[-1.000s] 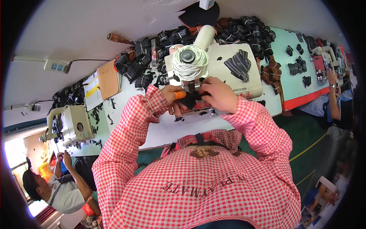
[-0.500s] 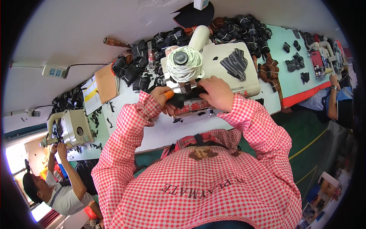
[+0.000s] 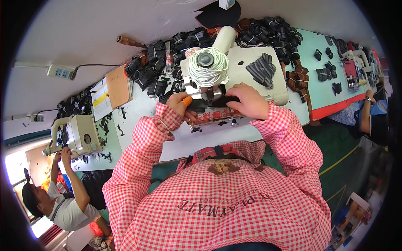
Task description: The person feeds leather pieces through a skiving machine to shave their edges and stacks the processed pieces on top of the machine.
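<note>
The black strip (image 3: 226,101) lies across the cream machine's (image 3: 277,98) near side, left hand (image 3: 179,104) pinching its left end, right hand (image 3: 250,102) its right. Probably light and pliable, it suits fingertip holds at both ends.

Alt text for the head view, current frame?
A person's left hand and right hand, in red-checked sleeves, hold dark material at a cream machine wound with pale cord, on a white table. Dark and brown bundles are piled along the back; one co-worker shows at left, another's arm at right.
</note>
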Demonstrator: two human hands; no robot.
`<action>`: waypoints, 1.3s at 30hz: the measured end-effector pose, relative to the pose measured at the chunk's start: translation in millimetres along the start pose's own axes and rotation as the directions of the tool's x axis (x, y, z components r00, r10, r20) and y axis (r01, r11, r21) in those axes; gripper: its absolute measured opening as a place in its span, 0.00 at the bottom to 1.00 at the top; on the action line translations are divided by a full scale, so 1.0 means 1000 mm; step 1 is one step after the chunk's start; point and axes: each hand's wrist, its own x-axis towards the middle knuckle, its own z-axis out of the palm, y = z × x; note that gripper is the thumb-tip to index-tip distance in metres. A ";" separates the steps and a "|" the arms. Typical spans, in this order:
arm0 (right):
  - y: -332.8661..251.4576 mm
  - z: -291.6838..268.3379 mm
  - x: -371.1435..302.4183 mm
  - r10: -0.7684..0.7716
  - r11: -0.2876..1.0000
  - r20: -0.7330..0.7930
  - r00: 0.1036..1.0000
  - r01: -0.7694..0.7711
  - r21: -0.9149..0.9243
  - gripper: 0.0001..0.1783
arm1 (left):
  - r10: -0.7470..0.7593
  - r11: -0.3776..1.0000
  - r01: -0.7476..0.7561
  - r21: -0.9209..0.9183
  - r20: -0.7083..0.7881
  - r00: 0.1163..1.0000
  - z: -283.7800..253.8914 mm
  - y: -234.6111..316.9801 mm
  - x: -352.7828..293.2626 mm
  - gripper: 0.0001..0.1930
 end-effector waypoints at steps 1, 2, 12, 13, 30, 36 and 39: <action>0.001 0.004 0.000 0.000 1.000 0.001 1.000 0.000 0.000 0.15 | 0.010 0.999 -0.011 -0.034 -0.007 1.000 0.005 0.000 0.002 0.14; 0.001 0.008 0.000 -0.056 0.998 -0.030 0.998 0.056 0.009 0.15 | 0.025 0.999 -0.024 -0.038 0.050 0.998 0.009 0.002 0.004 0.14; -0.009 0.003 0.004 0.074 0.988 0.026 0.997 -0.070 -0.139 0.16 | 0.071 0.978 -0.064 -0.197 0.027 0.997 0.000 -0.010 -0.005 0.14; -0.006 0.003 0.003 0.072 0.988 0.028 0.997 -0.068 -0.142 0.16 | 0.104 0.990 -0.102 -0.095 0.015 0.994 0.002 -0.011 -0.003 0.13; 0.004 -0.014 -0.021 0.003 0.886 -0.295 0.956 -0.139 -0.443 0.15 | 0.795 0.462 -0.647 0.606 0.039 0.605 0.114 -0.011 -0.012 0.29; -0.002 -0.023 -0.042 0.216 0.854 -0.260 0.941 -0.311 -0.416 0.15 | 0.929 0.308 -0.637 0.707 -0.078 0.362 0.130 0.010 0.040 0.39; 0.002 -0.021 -0.043 0.313 0.857 -0.262 0.913 -0.391 -0.336 0.14 | 0.927 0.302 -0.701 0.646 -0.029 0.373 0.140 0.009 0.052 0.40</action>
